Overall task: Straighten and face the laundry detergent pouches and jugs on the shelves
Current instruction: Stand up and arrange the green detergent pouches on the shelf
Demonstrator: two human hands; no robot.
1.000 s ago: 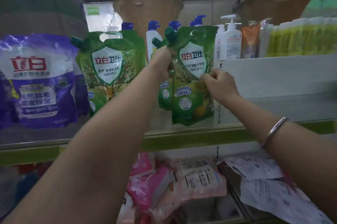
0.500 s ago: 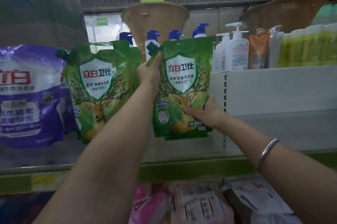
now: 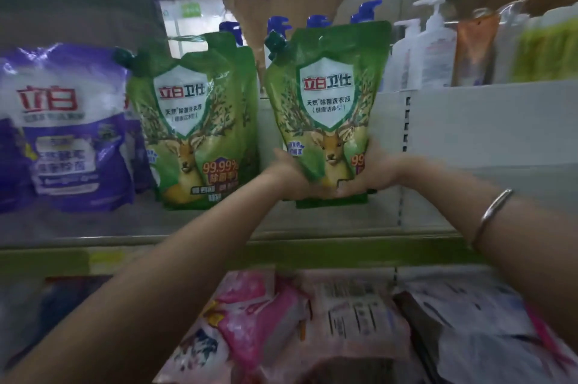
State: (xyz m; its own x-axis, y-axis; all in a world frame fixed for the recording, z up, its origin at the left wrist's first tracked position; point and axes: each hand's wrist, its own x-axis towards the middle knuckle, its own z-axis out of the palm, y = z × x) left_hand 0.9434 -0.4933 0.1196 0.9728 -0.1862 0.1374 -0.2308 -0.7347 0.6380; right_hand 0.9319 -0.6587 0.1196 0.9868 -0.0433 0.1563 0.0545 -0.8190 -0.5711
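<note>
As I judge it, the main risk is a slump. The green soft-plastic detergent pouch with a white shield label and a deer [image 3: 325,108] is held only at its bottom. Its liquid-filled top could fold forward once the hands let go. It could then tip over the front lip of the grey shelf with a green edge strip [image 3: 312,253] just below the grip, onto the pink packets [image 3: 259,321] lying further beneath.

A sideways lean would carry it into the second green pouch of the same design [image 3: 194,127], which stands just left of the grip with a gap between. That one could in turn nudge the purple and white pouch [image 3: 62,127] further left. A pouch set down twisted would also leave its label off square (the whole point of facing). Pushed too far back, its dark green spout cap [image 3: 275,42] might knock the white pump bottles [image 3: 431,48], which stand above and to the right of the grip.

The left hand [image 3: 291,174] cups the pouch's lower left corner. The right hand [image 3: 375,171], with a silver bangle [image 3: 495,211] on its wrist, cups the lower right corner. Both are closed round the pouch, with fingers curled at the base, though blur hides how each finger lies. The pouch stands upright between them with its label facing out. Its base is at about shelf level, and I cannot tell whether it already rests on the shelf.
</note>
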